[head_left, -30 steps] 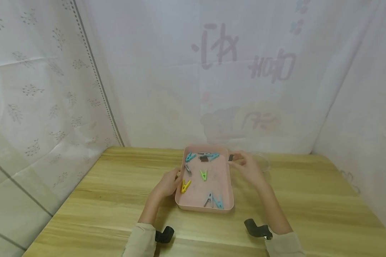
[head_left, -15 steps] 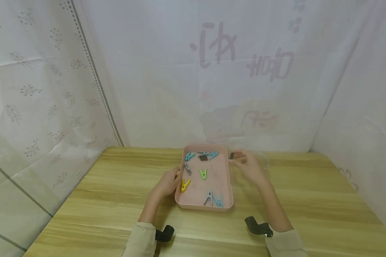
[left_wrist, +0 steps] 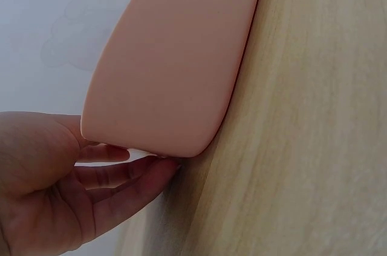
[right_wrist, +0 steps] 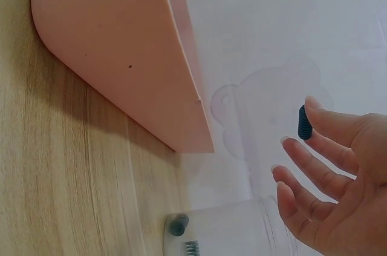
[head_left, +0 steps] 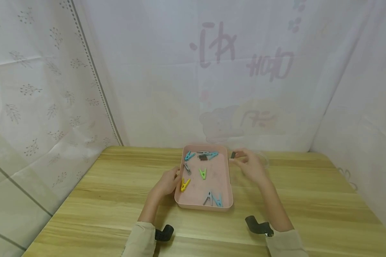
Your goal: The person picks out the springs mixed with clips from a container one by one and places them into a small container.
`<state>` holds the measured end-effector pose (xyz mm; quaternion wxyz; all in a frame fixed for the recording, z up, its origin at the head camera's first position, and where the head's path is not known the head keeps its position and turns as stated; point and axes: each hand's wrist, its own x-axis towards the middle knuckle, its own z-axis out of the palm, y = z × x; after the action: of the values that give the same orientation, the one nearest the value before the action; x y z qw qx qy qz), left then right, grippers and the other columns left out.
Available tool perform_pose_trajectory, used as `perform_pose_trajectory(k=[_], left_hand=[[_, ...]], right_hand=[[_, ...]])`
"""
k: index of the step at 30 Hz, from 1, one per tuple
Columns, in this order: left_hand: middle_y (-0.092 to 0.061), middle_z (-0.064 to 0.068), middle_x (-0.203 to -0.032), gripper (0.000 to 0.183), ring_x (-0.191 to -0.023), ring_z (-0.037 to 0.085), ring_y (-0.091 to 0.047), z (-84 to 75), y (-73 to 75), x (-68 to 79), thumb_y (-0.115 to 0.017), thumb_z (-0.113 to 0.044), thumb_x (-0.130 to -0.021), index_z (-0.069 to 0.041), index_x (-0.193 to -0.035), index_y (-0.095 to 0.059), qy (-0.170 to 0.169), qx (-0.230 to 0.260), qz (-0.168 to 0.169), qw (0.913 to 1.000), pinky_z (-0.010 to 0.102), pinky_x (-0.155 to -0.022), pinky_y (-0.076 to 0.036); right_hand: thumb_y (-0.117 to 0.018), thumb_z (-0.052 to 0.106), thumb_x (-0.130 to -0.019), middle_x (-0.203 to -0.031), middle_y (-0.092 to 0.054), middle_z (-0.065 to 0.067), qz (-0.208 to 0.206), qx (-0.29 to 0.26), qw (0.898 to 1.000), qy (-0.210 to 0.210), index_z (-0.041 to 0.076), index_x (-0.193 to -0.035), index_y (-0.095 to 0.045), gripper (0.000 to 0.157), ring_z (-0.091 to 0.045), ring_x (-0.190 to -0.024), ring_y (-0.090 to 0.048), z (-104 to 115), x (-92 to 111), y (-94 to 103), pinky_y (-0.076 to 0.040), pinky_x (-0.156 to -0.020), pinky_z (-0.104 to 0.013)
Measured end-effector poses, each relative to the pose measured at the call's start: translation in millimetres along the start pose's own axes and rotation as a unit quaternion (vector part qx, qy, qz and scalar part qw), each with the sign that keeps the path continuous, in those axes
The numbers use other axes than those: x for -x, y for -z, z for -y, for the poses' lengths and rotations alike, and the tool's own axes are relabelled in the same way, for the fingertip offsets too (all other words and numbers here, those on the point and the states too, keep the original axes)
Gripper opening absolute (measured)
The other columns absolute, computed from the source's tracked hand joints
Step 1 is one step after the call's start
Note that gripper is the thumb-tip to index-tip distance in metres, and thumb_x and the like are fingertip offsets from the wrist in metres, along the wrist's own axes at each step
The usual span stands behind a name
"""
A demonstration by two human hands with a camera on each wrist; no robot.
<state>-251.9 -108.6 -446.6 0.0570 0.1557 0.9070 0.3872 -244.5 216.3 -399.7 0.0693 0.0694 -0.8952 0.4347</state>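
A pink tray [head_left: 212,182] stands on the table, with several clothespins lying in it: a yellow one [head_left: 184,185], a lime green one [head_left: 203,174], blue and grey ones. My left hand [head_left: 167,182] holds the tray's left side; in the left wrist view its fingers lie along the outer wall and part of the thumb is hidden by the tray. Just beyond the tray's right rim, my right hand [head_left: 250,167] pinches a small dark coil spring [right_wrist: 305,122] between thumb and index finger, its other fingers loosely bent. Dark ribbed pieces [head_left: 203,157] lie at the tray's far end.
Behind the right hand a clear plastic container [right_wrist: 224,232] lies on its side, dark springs [right_wrist: 179,224] inside it. The wooden table [head_left: 115,200] reaches back to a white printed curtain [head_left: 154,89]. Black camera mounts [head_left: 164,233] stick out from both wrists.
My right hand has drawn slightly right, away from the tray's rim, with the spring still pinched. The left hand keeps its place at the tray, and the clothespins lie as before.
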Motion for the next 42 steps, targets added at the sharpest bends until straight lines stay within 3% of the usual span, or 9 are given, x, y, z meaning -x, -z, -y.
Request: perform_pose_trajectory(k=[8,16,29,42], left_hand=[[-0.065,0.010,-0.084,0.040,-0.067,0.016,-0.056,0.5,0.1,-0.1,-0.048,-0.007,-0.109,0.009,-0.146,-0.052,-0.004,0.003,0.003,1.0000,0.028,-0.058,-0.046],[-0.068,0.012,-0.092,0.041,-0.074,0.018,-0.059,0.4,0.0,-0.7,-0.048,-0.009,-0.110,0.008,-0.148,-0.050,0.003,-0.004,0.005,1.0000,0.030,-0.065,-0.051],[-0.068,0.013,-0.092,0.040,-0.073,0.018,-0.060,-0.2,0.0,0.0,-0.048,-0.009,-0.110,0.007,-0.148,-0.051,0.010,0.000,0.006,0.9999,0.030,-0.062,-0.051],[-0.068,0.012,-0.090,0.038,-0.074,0.019,-0.061,-1.7,0.5,0.5,-0.048,-0.009,-0.110,0.005,-0.145,-0.053,0.011,-0.009,0.003,0.9999,0.030,-0.062,-0.050]], right_hand=[[-0.067,0.031,-0.105,-0.137,-0.062,-0.029,0.003,-0.005,1.000,0.001,0.000,-0.146,-0.056,0.052,-0.046,-0.120,-0.062,1,3,4.0,-0.057,-0.091,-0.055],[-0.068,0.029,-0.105,-0.136,-0.062,-0.030,0.000,-0.010,1.000,0.000,-0.001,-0.144,-0.057,0.051,-0.046,-0.119,-0.063,2,4,6.3,-0.057,-0.091,-0.055],[-0.068,0.030,-0.105,-0.137,-0.062,-0.030,-0.004,0.002,1.000,-0.005,-0.001,-0.146,-0.056,0.052,-0.050,-0.123,-0.063,2,5,13.3,-0.052,-0.099,-0.065],[-0.067,0.027,-0.105,-0.135,-0.063,-0.032,-0.011,0.002,1.000,0.000,-0.002,-0.144,-0.056,0.050,-0.052,-0.121,-0.063,1,8,21.3,-0.051,-0.099,-0.066]])
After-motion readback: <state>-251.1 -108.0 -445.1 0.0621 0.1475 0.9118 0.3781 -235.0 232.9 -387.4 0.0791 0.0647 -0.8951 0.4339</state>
